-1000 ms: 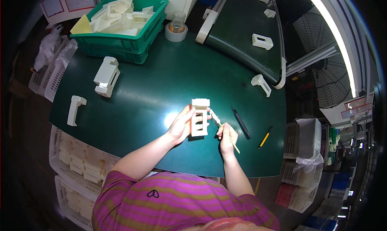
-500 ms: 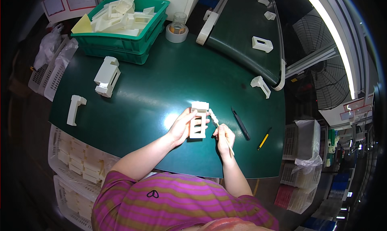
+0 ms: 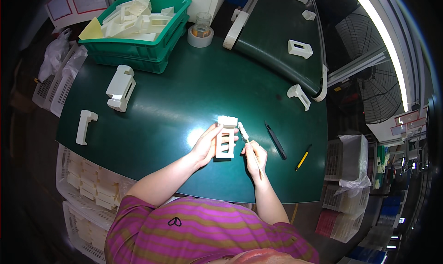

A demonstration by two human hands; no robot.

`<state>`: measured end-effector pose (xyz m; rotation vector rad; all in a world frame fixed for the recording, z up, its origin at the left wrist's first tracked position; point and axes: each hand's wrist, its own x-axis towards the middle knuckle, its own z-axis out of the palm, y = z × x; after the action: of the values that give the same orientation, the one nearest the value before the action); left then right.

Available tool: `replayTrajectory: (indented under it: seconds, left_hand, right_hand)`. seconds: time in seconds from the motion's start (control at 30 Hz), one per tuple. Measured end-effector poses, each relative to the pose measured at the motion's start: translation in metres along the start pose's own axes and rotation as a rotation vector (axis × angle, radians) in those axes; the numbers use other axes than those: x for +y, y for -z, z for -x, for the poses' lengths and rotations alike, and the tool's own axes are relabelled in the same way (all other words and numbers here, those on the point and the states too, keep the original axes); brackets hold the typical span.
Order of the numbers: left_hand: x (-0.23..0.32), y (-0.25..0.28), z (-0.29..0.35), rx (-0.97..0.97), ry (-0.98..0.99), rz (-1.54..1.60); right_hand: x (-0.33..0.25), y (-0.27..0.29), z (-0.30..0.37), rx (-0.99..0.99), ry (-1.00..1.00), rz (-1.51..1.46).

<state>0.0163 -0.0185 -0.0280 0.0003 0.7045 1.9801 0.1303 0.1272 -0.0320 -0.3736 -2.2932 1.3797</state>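
Near the front middle of the green table, my left hand (image 3: 204, 146) is closed around a white plastic part (image 3: 220, 145) with rectangular openings, held upright. Some of its fingers show through and behind the openings. My right hand (image 3: 255, 159) grips a thin wooden stick (image 3: 250, 148) whose far end is wrapped in lumpy white material. That wrapped tip is close to the upper right edge of the white part; whether they touch I cannot tell. A black tweezer-like tool (image 3: 276, 140) and a yellow craft knife (image 3: 303, 158) lie right of my right hand.
Stacked green crates (image 3: 157, 47) full of white parts stand back left, beside a tape roll (image 3: 200, 38). White parts (image 3: 121, 88) lie on the table's left. A dark conveyor belt (image 3: 272, 29) carries several parts at the back right. White baskets (image 3: 87, 208) stand below left.
My right hand has shifted slightly left and the stick stands more upright. My left hand holds the white part almost in the same place.
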Motion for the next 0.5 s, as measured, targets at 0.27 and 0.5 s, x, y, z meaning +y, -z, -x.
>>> replayTrajectory:
  seconds: [0.27,0.5]
  left_hand:
    - [-0.0004,0.0007,0.0016,-0.012,0.003,0.024]
    - [-0.0009,0.0019,0.0015,-0.025,-0.007,-0.011]
  right_hand:
    - [0.0005,-0.0011,0.0012,-0.004,0.021,0.042]
    - [-0.0012,-0.0019,0.0004,-0.015,0.029,0.077]
